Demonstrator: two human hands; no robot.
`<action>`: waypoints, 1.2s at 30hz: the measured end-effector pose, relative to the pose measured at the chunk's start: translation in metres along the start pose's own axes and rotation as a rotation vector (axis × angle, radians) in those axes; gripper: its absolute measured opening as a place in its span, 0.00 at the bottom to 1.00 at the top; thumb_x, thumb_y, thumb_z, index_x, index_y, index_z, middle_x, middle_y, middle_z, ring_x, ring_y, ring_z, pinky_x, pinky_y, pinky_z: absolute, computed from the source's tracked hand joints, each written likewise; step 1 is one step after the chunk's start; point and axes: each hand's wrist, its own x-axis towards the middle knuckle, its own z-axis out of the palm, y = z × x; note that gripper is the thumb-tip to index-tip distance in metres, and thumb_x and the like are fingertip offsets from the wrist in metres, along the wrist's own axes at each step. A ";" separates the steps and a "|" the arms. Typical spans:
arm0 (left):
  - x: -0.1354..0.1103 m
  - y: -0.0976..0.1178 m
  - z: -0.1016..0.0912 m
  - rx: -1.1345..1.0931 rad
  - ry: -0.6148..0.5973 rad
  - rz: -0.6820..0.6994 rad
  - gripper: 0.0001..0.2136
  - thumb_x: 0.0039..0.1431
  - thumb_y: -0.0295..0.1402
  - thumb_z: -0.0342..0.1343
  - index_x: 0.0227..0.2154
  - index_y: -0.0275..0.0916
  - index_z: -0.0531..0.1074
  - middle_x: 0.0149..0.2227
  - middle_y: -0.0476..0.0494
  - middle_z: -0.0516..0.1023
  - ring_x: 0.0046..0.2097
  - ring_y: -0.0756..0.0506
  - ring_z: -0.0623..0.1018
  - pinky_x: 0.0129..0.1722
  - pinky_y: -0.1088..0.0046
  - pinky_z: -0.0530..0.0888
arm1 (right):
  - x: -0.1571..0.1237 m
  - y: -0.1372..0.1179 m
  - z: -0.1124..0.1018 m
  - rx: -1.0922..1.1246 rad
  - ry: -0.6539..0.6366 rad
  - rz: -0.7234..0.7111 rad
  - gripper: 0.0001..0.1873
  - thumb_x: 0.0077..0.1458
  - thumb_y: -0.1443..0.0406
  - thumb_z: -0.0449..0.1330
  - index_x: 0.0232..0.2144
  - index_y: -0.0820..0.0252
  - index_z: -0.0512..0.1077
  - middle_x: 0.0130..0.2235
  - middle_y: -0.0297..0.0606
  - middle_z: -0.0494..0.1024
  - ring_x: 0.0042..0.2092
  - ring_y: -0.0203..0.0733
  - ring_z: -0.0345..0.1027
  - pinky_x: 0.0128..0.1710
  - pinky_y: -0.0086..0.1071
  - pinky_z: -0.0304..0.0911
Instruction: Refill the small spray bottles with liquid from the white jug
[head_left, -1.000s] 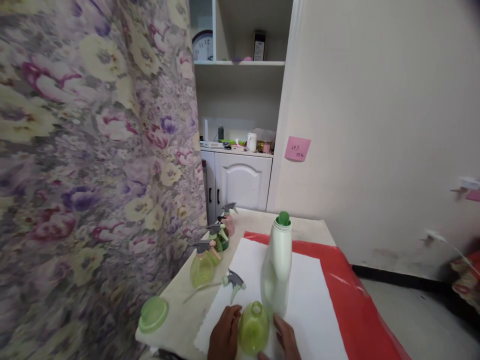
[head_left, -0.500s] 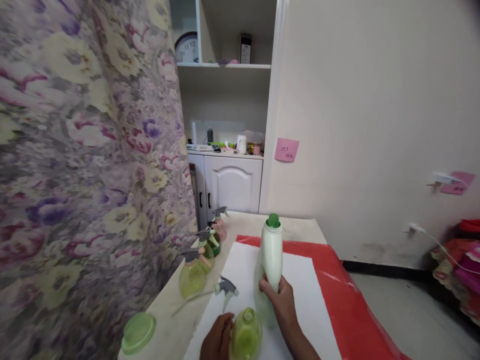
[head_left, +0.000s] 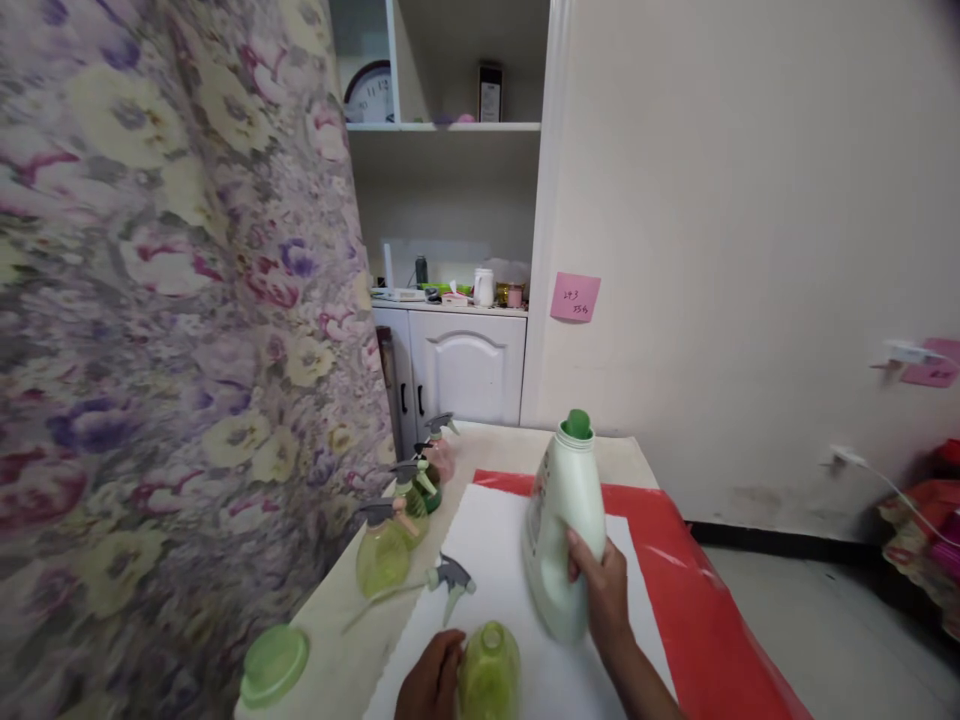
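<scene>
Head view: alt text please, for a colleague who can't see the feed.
The right hand grips a tilted white bottle with a green cap over a white sheet; the left hand rests against an open-necked green bottle. A loose spray head, three spray bottles and a green lid sit to their left.

The tall bottle (head_left: 566, 530) is of white plastic, smooth with a soft shine, and its cap (head_left: 577, 424) is of matt green plastic. At 6 o'clock the low bottle (head_left: 489, 680) is of clear green plastic, glossy. The sheet (head_left: 495, 530) under them looks like matt white paper, perhaps thin foam. At 3 o'clock from it the red cover (head_left: 675, 570) is glossy, like plastic film. The counter (head_left: 352, 650) is pale and smooth. At 9 o'clock the curtain (head_left: 150, 350) is matt flowered cloth.
</scene>
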 end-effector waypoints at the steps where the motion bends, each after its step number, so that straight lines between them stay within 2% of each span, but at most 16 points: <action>1: 0.000 0.001 0.000 0.002 0.001 -0.009 0.12 0.59 0.41 0.48 0.36 0.45 0.75 0.38 0.47 0.84 0.41 0.43 0.81 0.42 0.70 0.76 | 0.001 -0.002 -0.011 -0.006 -0.003 -0.010 0.25 0.49 0.46 0.60 0.15 0.57 0.60 0.17 0.26 0.60 0.22 0.34 0.54 0.24 0.29 0.50; 8: -0.001 0.008 -0.002 0.027 -0.025 -0.017 0.12 0.59 0.40 0.47 0.36 0.45 0.74 0.38 0.47 0.83 0.41 0.42 0.80 0.43 0.68 0.75 | 0.001 -0.001 -0.088 -0.072 0.002 0.002 0.27 0.48 0.46 0.60 0.12 0.58 0.60 0.16 0.28 0.59 0.21 0.34 0.55 0.23 0.30 0.49; 13: -0.001 0.007 -0.002 0.006 -0.036 -0.005 0.11 0.60 0.40 0.48 0.36 0.44 0.73 0.37 0.47 0.83 0.41 0.42 0.80 0.43 0.68 0.73 | -0.005 0.015 -0.116 -0.098 -0.003 0.065 0.27 0.49 0.46 0.60 0.12 0.57 0.59 0.16 0.28 0.58 0.20 0.34 0.53 0.22 0.31 0.48; 19: -0.002 0.009 -0.001 -0.016 -0.054 -0.019 0.12 0.60 0.42 0.48 0.37 0.43 0.73 0.38 0.46 0.82 0.40 0.41 0.79 0.43 0.67 0.73 | -0.009 0.038 -0.125 -0.074 -0.024 0.105 0.27 0.47 0.46 0.60 0.11 0.56 0.59 0.15 0.29 0.58 0.20 0.34 0.53 0.22 0.33 0.47; 26: -0.004 0.017 -0.009 -0.057 -0.047 -0.042 0.16 0.60 0.46 0.47 0.40 0.42 0.73 0.39 0.44 0.81 0.43 0.40 0.79 0.46 0.65 0.73 | -0.012 0.032 -0.128 -0.095 -0.080 0.118 0.28 0.48 0.45 0.59 0.12 0.58 0.60 0.16 0.29 0.59 0.21 0.34 0.54 0.23 0.32 0.48; 29: -0.013 0.020 -0.009 -0.124 -0.043 -0.070 0.20 0.61 0.48 0.44 0.47 0.42 0.72 0.49 0.42 0.79 0.51 0.39 0.76 0.53 0.62 0.71 | -0.012 0.033 -0.129 -0.119 -0.103 0.126 0.28 0.49 0.45 0.59 0.13 0.58 0.61 0.16 0.29 0.60 0.21 0.34 0.54 0.23 0.32 0.48; 32: -0.024 0.025 -0.002 -0.237 -0.053 -0.062 0.25 0.59 0.48 0.48 0.57 0.45 0.65 0.61 0.42 0.68 0.60 0.37 0.69 0.59 0.56 0.66 | -0.012 0.035 -0.129 -0.101 -0.132 0.134 0.27 0.49 0.45 0.58 0.13 0.58 0.61 0.17 0.29 0.61 0.22 0.34 0.55 0.24 0.32 0.49; 36: -0.027 0.029 0.011 -0.242 -0.066 0.047 0.34 0.49 0.45 0.60 0.60 0.44 0.62 0.63 0.41 0.65 0.64 0.35 0.62 0.63 0.53 0.58 | -0.012 0.034 -0.127 -0.076 -0.148 0.144 0.27 0.50 0.45 0.58 0.13 0.57 0.59 0.17 0.29 0.59 0.22 0.34 0.54 0.23 0.31 0.49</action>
